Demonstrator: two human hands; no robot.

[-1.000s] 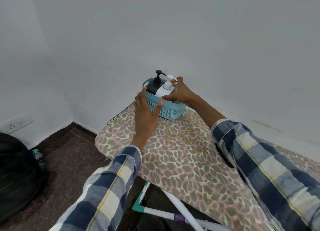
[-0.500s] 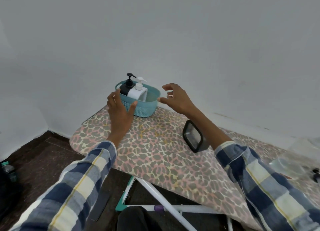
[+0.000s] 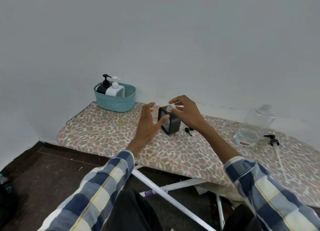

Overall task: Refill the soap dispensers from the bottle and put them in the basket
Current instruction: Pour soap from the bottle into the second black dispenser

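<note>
Now that two dispensers (image 3: 110,88) stand in the teal basket (image 3: 115,102) at the far left, both hands have left it for the dark dispenser (image 3: 170,121) mid-board: left hand (image 3: 147,125) spread, released; right hand (image 3: 186,113) loosely curled, seemingly holding nothing. Refilling looks next.

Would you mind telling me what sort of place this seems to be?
Probably a plain room at home: an ironing board serves as the worktable against a bare white wall, over a dark floor.
</note>
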